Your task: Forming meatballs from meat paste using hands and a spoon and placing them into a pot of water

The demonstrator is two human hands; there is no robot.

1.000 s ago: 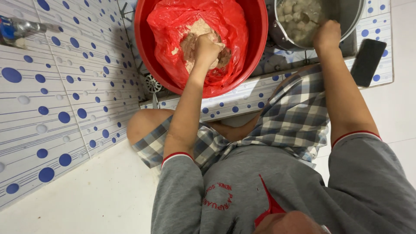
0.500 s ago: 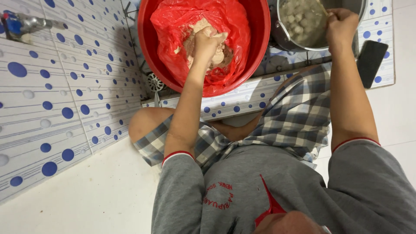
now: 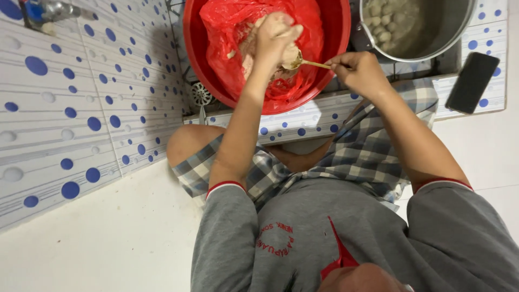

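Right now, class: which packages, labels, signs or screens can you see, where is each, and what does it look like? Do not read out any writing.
Phone: flat black rectangle, dark screen, on the tiled ledge right of the metal pot.
Plastic bag: crumpled red liner inside the red basin, holding pale paste.

Just one camera here, strapped to the person's head and looking almost straight down past their chest and knees. It sits close over the red basin [image 3: 265,54] and metal pot [image 3: 421,27] at the frame's top edge, tiled wall [image 3: 70,108] on the left.
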